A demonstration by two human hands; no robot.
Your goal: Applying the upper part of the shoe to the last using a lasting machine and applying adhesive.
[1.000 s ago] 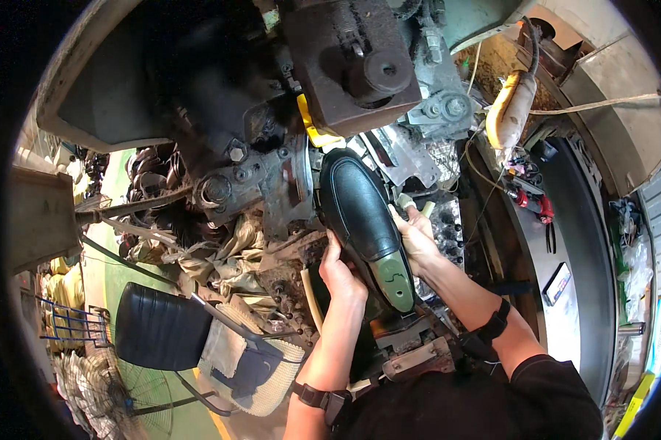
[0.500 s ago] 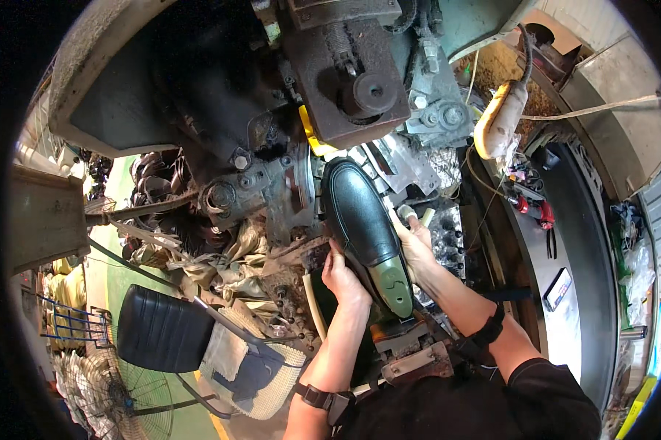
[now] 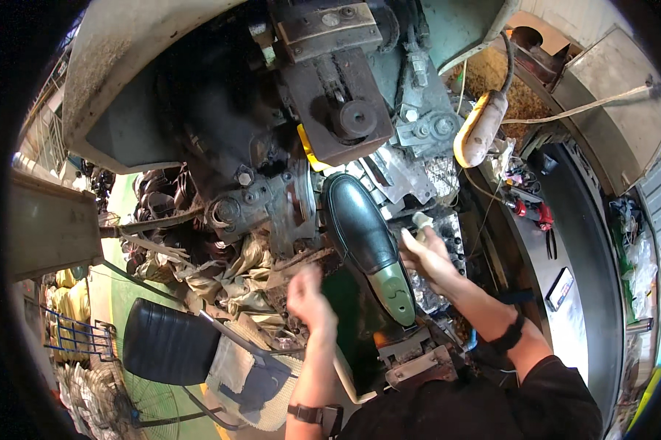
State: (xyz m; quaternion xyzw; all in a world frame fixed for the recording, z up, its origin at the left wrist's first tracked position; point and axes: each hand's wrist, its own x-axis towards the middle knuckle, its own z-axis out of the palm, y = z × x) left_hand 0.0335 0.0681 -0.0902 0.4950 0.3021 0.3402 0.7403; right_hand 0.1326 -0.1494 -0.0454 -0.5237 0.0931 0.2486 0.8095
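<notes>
Just beside the right flank of a black shoe upper (image 3: 356, 224) we see the right hand (image 3: 431, 257); its thumb and fingers stand apart, we find nothing gripped in it, and a small gap seems to separate it from the shoe; on the opposite side, lower and farther away, is the left hand (image 3: 312, 302); it is blurred, so we cannot tell how far its fingers are open, nor if they hold something.

The upper sits on a green last (image 3: 393, 290), between our two hands, to the left of the nearer right one; its long axis runs mostly away from our body, the toe leaning leftward, the heel end toward us; beyond the toe come a yellow strip (image 3: 310, 150) and a dark metal block (image 3: 312, 110); farther out, we notice a black-backed chair (image 3: 170, 341) at left, and a flat rectangular device (image 3: 560, 288) at right.
</notes>
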